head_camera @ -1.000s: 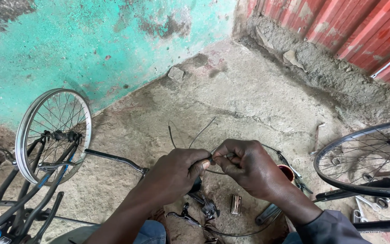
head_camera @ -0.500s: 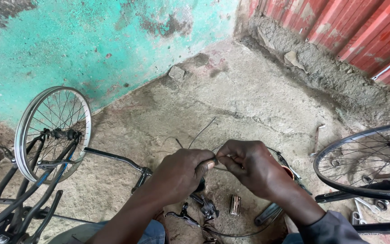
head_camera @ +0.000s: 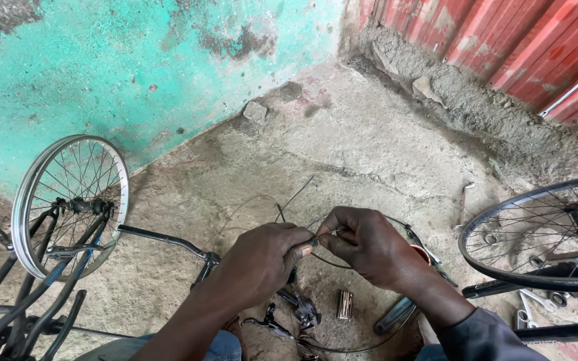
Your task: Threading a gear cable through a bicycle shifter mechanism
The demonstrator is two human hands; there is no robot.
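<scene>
Both hands meet over the concrete floor [head_camera: 369, 147]: the left hand [head_camera: 262, 264] and right hand [head_camera: 369, 247] each pinch the thin brake cable [head_camera: 316, 235] between closed fingertips. Its springy, frayed end could slip out and prick a finger.

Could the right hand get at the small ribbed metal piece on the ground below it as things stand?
Probably yes: the ribbed metal piece lies uncovered just below the right hand, though that hand is pinching a thin cable.
</scene>
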